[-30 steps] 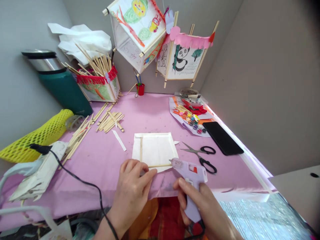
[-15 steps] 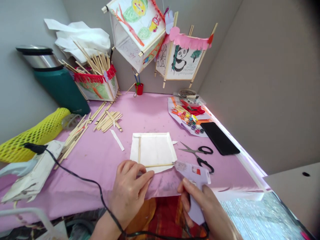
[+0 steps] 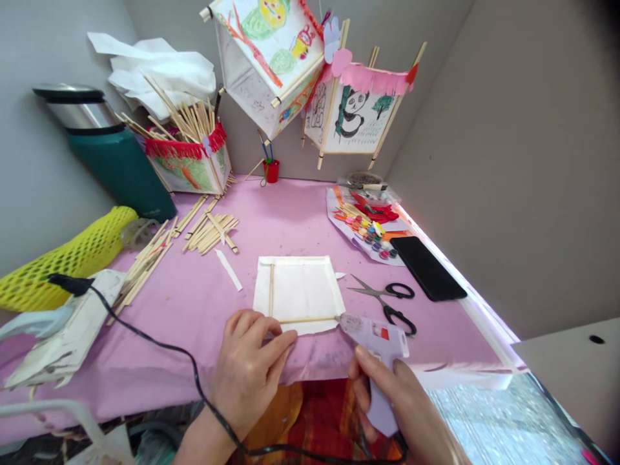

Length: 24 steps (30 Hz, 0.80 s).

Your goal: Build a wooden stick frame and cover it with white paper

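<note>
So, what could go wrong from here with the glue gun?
Possibly a burn: the glue gun has its nozzle right at the end of the stick, close to the left fingers. Its cord crosses the left hand's wrist, so it might snag and tug the gun in the right hand. The stick also seems held only by the left hand, so it could slip on the paper.

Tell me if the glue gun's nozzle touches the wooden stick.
Cannot tell: the head view shows the glue gun's nozzle at the end of the wooden stick, too small to judge.
</note>
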Available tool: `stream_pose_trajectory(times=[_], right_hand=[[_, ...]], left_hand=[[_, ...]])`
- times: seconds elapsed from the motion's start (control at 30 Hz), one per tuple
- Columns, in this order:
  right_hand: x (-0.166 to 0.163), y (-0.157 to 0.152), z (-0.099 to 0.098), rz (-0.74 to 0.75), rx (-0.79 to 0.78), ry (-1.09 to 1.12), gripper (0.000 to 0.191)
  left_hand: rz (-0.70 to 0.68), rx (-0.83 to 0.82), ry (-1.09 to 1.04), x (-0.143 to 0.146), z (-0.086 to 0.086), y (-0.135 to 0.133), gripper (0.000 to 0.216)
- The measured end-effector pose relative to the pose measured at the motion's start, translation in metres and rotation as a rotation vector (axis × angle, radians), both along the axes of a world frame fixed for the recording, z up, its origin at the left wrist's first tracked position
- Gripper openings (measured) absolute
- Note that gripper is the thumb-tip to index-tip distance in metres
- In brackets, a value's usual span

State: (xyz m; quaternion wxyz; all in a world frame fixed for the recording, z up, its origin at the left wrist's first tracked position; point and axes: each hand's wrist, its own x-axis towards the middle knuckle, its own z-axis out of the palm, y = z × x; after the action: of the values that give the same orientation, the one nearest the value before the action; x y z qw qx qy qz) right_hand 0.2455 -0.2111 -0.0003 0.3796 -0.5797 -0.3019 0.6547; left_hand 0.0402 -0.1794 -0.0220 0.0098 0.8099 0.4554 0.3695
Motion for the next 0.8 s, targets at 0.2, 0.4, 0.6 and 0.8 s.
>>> stream_pose_trajectory(times=[0.2,0.4,0.6,0.8], right_hand=[[-0.002,0.001,0.002,0.008,-0.011,-0.010,0.046],[-0.007,0.001,0.002,0.052,-0.016,-0.015,0.049],[-0.013,0.003,0.005,0.115,-0.045,-0.010,0.050],[-0.020,0.004,0.004,0.108,-0.062,-0.014,0.049]], left_hand=[[0.024,0.013,0.006,-0.004,0.002,-0.001,0.023],[0.053,0.012,0.015,-0.007,0.001,-0.002,0.023],[0.070,0.002,0.004,-0.011,0.000,-0.003,0.021],[0.090,-0.016,0.001,-0.014,0.002,-0.004,0.020]])
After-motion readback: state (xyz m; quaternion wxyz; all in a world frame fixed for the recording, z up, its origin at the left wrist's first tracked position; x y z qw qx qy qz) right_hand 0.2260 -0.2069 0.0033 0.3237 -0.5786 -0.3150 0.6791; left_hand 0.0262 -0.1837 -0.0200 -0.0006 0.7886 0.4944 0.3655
